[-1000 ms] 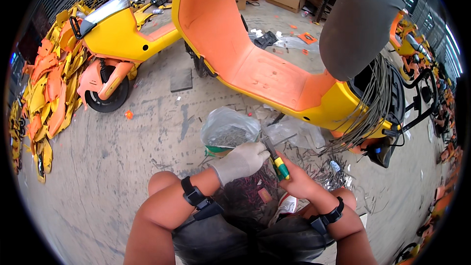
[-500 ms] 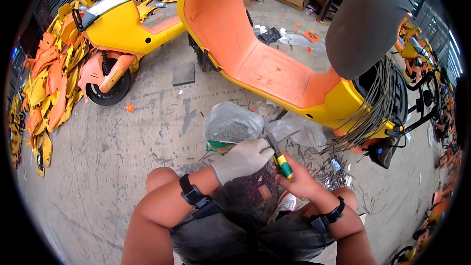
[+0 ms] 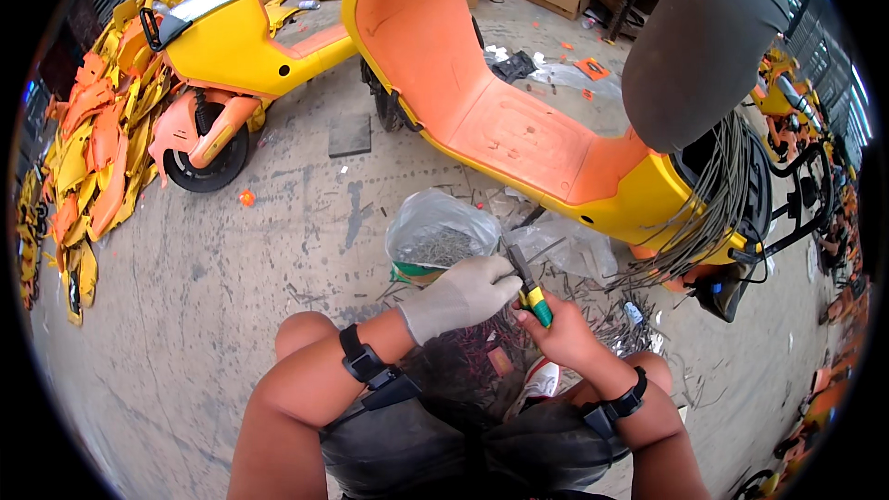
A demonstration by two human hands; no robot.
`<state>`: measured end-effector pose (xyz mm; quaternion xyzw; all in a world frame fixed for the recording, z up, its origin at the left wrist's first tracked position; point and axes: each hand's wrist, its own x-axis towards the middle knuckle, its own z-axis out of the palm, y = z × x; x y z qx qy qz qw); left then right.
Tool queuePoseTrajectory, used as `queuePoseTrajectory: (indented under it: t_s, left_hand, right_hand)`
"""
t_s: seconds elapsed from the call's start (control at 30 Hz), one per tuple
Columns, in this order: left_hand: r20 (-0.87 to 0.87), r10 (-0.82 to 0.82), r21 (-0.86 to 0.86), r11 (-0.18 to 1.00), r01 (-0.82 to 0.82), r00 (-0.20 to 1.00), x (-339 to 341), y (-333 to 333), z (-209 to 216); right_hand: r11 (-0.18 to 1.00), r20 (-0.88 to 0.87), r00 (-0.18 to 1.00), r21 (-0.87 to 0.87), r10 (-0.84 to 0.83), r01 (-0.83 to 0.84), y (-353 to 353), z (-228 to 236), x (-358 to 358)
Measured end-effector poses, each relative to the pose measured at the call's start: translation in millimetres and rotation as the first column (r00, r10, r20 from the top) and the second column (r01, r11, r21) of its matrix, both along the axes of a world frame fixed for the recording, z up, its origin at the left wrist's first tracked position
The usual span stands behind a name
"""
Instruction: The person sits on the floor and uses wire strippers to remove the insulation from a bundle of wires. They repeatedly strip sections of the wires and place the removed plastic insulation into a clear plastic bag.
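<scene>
My left hand (image 3: 461, 297), in a pale grey glove, is closed with its fingertips against the tool's metal head. Whatever it pinches is hidden by the fingers. Bare, my right hand (image 3: 563, 331) is wrapped round a hand tool (image 3: 534, 300) with a yellow-and-green handle and a dark, narrow metal head pointing up and away. A thin dark strip (image 3: 548, 248) shows just right of that head; I cannot tell if it is held. Beyond my left hand stands a bucket (image 3: 414, 272) lined with a clear plastic bag (image 3: 407, 233), holding many short grey pieces.
A yellow-and-orange scooter body (image 3: 519, 134) stands close ahead, a bundle of grey cables (image 3: 708, 190) hanging at its right end. Scraps and a plastic sheet (image 3: 583, 250) litter the floor. Orange and yellow panels (image 3: 102, 139) are heaped at left, beside another scooter (image 3: 236, 46).
Both hands keep nearly the same place and hold. The tool has tilted slightly between them. The whole view has shifted a little.
</scene>
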<state>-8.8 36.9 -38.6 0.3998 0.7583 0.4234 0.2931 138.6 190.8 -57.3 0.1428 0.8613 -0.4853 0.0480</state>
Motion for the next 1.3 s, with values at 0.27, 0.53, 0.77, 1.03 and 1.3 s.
queuePoseTrajectory:
  t_s: [0.27, 0.53, 0.77, 1.03, 1.3]
  left_hand:
    - [-0.076, 0.028, -0.008, 1.0, -0.028, 0.997, 8.2, 1.3, -0.2]
    - [-0.069, 0.028, -0.022, 0.999, -0.03, 0.997, 10.2, 1.4, 0.7]
    - [-0.097, 0.019, -0.019, 1.0, -0.021, 0.995, 9.0, 1.4, -2.3]
    - [-0.086, 0.027, -0.032, 0.999, -0.03, 0.996, 9.1, 0.0, -4.3]
    - [-0.144, 0.149, 0.051, 0.988, -0.143, 0.978, 16.2, -1.3, 1.7]
  right_hand:
    - [0.996, -0.097, 0.994, 0.069, -0.057, 0.063, 3.2, -23.3, 5.6]
    - [0.992, -0.122, 0.99, 0.099, -0.064, 0.077, 4.3, -26.8, 7.3]
    - [0.99, -0.138, 0.989, 0.118, -0.06, 0.076, 4.8, -29.9, 7.5]
    - [0.986, -0.124, 0.991, 0.152, -0.045, 0.063, 4.7, -27.3, 7.7]
    - [0.98, -0.125, 0.989, 0.17, -0.08, 0.1, 1.3, -29.3, 5.6]
